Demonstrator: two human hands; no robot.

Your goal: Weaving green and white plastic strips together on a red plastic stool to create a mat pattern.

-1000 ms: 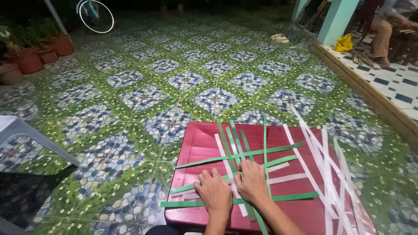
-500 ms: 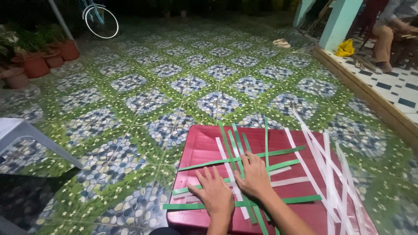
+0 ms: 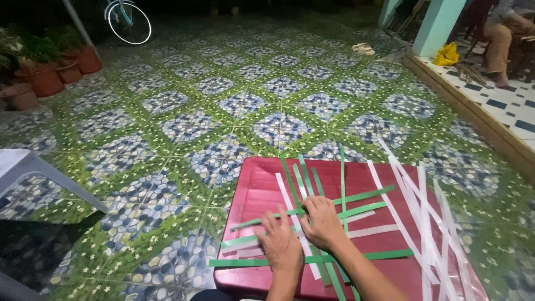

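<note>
A red plastic tabletop fills the lower middle of the view. On it lie crossed green strips and white strips, partly interlaced. My left hand lies flat, fingers spread, pressing on the strips near the table's front. My right hand is beside it, fingers curled down onto the crossing of green and white strips. A loose bundle of white strips lies across the right side of the table and hangs over its edge.
The floor has green and blue patterned tiles. A grey plastic chair stands at left. Terracotta pots and a bicycle wheel are at the far left. A raised tiled step, a yellow bag and a seated person are at right.
Both hands have shifted slightly over the strips, the right hand moving a little forward onto the crossing. The camera view has tilted a bit.
</note>
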